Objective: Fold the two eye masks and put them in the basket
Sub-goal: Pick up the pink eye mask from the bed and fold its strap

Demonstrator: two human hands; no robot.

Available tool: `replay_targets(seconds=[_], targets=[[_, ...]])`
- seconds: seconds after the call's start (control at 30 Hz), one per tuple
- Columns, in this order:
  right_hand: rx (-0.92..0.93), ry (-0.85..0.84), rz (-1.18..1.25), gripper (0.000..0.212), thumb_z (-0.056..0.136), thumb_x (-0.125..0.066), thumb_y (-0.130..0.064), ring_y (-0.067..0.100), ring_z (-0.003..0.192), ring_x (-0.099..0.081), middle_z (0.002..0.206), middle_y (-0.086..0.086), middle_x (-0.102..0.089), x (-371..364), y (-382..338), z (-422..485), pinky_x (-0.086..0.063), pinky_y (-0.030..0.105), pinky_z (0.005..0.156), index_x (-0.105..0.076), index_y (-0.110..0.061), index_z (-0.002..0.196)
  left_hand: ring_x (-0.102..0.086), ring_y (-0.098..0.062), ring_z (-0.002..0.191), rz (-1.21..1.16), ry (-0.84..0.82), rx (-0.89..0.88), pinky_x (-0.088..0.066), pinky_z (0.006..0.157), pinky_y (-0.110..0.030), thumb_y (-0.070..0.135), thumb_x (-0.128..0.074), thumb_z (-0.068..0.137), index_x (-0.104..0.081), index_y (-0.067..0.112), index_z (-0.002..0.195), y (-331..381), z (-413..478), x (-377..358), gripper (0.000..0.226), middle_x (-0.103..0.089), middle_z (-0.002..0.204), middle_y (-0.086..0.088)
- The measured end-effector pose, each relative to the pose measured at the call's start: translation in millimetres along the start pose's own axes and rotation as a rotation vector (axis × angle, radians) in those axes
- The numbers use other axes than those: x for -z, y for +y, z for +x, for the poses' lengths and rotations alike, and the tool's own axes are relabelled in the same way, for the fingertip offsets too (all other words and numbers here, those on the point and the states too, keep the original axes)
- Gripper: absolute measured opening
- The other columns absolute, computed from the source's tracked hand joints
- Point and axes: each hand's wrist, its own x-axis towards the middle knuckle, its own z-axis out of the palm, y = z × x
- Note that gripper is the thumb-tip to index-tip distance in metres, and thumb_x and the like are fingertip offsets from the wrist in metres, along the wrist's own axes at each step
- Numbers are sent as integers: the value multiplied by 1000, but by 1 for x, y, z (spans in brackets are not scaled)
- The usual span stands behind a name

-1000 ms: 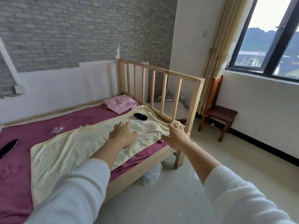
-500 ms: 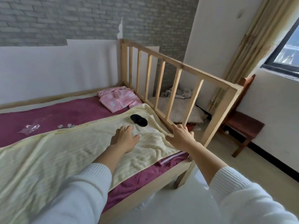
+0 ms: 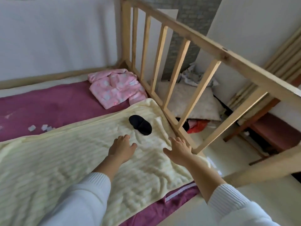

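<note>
A black eye mask (image 3: 140,125) lies flat on the cream blanket (image 3: 65,160), close to the wooden rail. My left hand (image 3: 122,148) hovers just short of the mask, fingers spread, holding nothing. My right hand (image 3: 178,150) is stretched out to the right of it, fingers apart and empty, near the blanket's edge by the rail. Only one eye mask shows here, and no basket is in sight.
The slatted wooden bed rail (image 3: 171,75) runs diagonally on the right. A pink garment (image 3: 116,88) lies on the purple sheet (image 3: 48,108) behind the blanket. Small plastic scraps (image 3: 40,128) sit at the left. A pillow (image 3: 190,101) and clutter lie on the floor beyond the rail.
The view has moved closer and tipped down over the bed. Both hands have reached further forward toward the eye mask; the right hand has shifted from the rail's post onto the blanket.
</note>
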Motion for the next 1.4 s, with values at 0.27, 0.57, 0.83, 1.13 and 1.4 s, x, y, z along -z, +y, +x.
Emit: replay_targets(seconds=[0.27, 0.57, 0.83, 1.13, 1.4], targets=[[-61, -199, 93, 64, 89, -46, -46, 24, 139, -31, 151, 2, -39, -52, 9, 142, -28, 49, 108, -33, -22, 146, -54, -30, 117, -152, -128, 195, -49, 92, -44, 35, -45, 92, -40, 12, 140, -20, 123, -60, 53, -50, 139, -12], [-180, -321, 360, 62, 91, -49, -37, 28, 133, -42, 147, 9, -46, -129, 5, 274, -40, 42, 105, -33, -16, 147, -52, -32, 123, -418, -73, 436, -46, 97, -40, 33, -44, 92, -31, 11, 146, -42, 252, -119, 59, -47, 144, -13], [-504, -261, 840, 46, 88, -60, -31, 18, 83, -59, 100, 4, -65, -160, -10, 333, -43, 26, 63, -54, -11, 130, -61, -26, 113, -659, 167, 454, -44, 85, -30, 30, -63, 86, -48, 11, 136, -46, 342, -136, 55, -65, 122, -8], [-303, -150, 1207, 12, 92, -56, -17, 22, 89, -71, 94, 10, -74, -106, -37, 322, -60, 35, 77, -62, -8, 97, -62, 8, 86, -846, 205, 189, -48, 75, -8, 37, -66, 80, -70, 36, 92, -34, 281, -93, 12, -73, 93, 22], [122, -361, 1353, 9, 95, -54, -8, 24, 90, -73, 95, 11, -76, -13, -54, 241, -59, 29, 69, -63, -10, 95, -37, -2, 139, -956, 226, -13, -32, 109, -29, 42, -46, 85, -73, 32, 98, 3, 161, 3, 32, -69, 122, 16]])
